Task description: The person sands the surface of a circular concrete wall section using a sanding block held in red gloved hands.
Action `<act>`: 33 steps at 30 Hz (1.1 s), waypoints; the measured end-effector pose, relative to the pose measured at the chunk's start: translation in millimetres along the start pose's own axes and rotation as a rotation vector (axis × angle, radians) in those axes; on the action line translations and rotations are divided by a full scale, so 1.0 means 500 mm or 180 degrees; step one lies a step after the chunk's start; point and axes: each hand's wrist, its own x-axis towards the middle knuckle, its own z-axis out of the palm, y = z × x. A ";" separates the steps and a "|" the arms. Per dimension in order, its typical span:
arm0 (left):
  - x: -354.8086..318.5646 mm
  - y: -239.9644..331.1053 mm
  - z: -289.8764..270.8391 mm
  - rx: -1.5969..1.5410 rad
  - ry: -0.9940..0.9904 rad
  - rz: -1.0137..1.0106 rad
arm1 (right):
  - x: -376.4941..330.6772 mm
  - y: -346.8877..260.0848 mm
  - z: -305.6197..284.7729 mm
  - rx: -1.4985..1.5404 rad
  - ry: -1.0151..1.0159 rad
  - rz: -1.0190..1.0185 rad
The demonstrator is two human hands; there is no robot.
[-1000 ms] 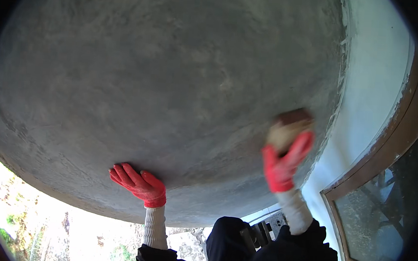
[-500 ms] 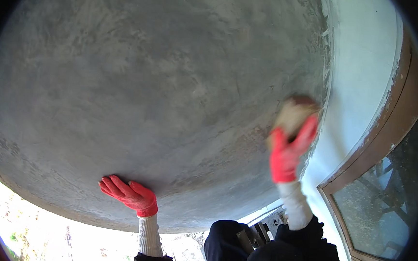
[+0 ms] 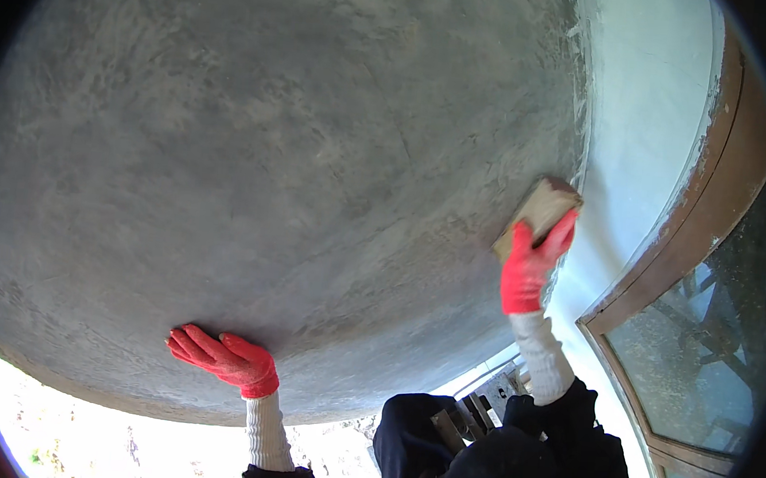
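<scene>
A broad grey plastered surface (image 3: 273, 160) fills most of the view. Against its right edge, close to the white wall, lies a wooden sanding block (image 3: 540, 210) with a reddish-brown end. My right hand (image 3: 527, 276), in a red coated glove, is closed on the block from below, thumb and fingers along its sides. The block's face toward the plaster is hidden. Lower left, my left hand (image 3: 228, 363), in a matching red glove, rests flat on the grey surface with its fingers stretched out and nothing in it.
Beside the plaster on the right runs a white wall (image 3: 634, 141). Beyond that is a brown wooden frame (image 3: 667, 245) with glass panes (image 3: 685, 367). A grey metal object (image 3: 492, 398) shows beside my dark clothing. Bright outdoor ground (image 3: 85, 436) appears past the surface's lower edge.
The sanding block and right hand are smeared by motion before and sharper now, with little shift in place. The left hand stays flat on the plaster. The whole view has shifted slightly.
</scene>
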 end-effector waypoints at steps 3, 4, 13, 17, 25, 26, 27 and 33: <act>-0.002 -0.006 0.009 -0.0042 0.0037 0.0017 | -0.120 -0.057 -0.010 0.0217 -0.0332 -0.1187; -0.003 -0.007 0.008 -0.0082 0.0052 0.0063 | -0.161 -0.050 -0.016 0.0304 -0.0787 -0.1936; 0.005 0.002 0.001 0.0026 0.0092 0.0038 | 0.016 0.057 -0.020 0.0018 -0.0089 0.0351; 0.005 0.002 0.001 0.0046 0.0088 -0.0008 | -0.051 0.040 -0.006 0.0065 -0.0121 0.0067; -0.008 -0.006 0.003 -0.0017 0.0001 0.0092 | -0.043 -0.067 -0.018 -0.0108 -0.0789 -0.2001; -0.009 -0.010 0.003 -0.0014 0.0011 0.0099 | 0.033 -0.125 -0.015 -0.0278 -0.0633 -0.1556; -0.010 -0.011 0.000 0.0018 -0.0002 0.0079 | 0.113 -0.173 -0.013 -0.0280 -0.0433 -0.1592; 0.002 0.007 0.009 -0.0119 0.0039 0.0023 | 0.407 -0.359 -0.003 -0.0511 0.0097 -0.2475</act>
